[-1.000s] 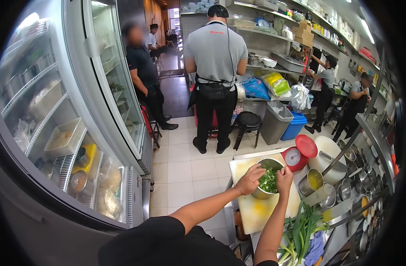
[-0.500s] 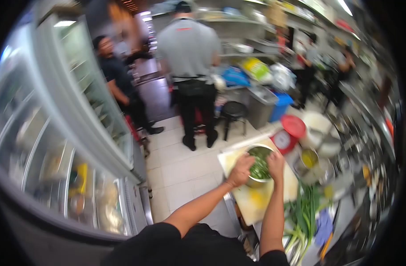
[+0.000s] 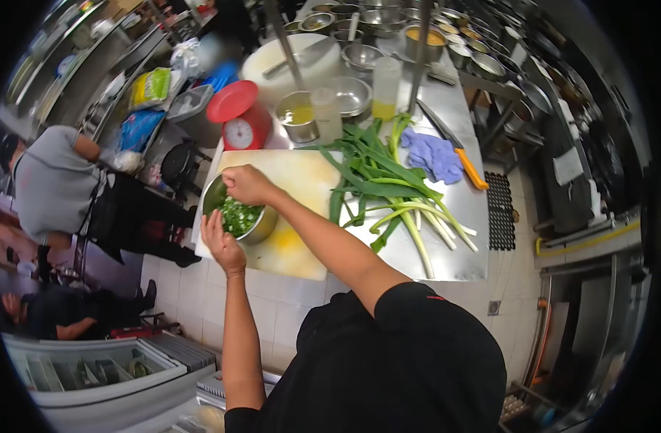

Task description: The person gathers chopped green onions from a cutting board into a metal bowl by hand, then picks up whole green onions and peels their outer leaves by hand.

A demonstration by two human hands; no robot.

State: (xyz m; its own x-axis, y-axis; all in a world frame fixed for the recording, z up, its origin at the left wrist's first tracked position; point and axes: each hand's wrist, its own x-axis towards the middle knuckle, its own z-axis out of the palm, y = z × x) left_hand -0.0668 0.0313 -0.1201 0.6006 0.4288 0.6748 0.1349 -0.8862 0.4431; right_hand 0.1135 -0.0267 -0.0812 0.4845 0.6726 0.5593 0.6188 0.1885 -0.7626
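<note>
I see L hand (image 3: 222,244) open, R hand (image 3: 246,185) curled, grip unclear; stiff steel pot (image 3: 265,225) prob. slick, best held by rim.

I have one head-worn view — looking steeply down over both bare hands (image 3: 249,185), close above the shiny metal bench (image 3: 460,263), wide at the edges, and tipped so the grey-shirted person (image 3: 49,169) appears sideways at left.

My stainless-steel table (image 3: 469,224) is carrying a cutting board (image 3: 309,173); beyond it a red dial scale (image 3: 257,128) is standing; right of the board green onions (image 3: 395,189), a purple cloth (image 3: 433,155) and an orange-handled knife (image 3: 457,149) are lying.
</note>
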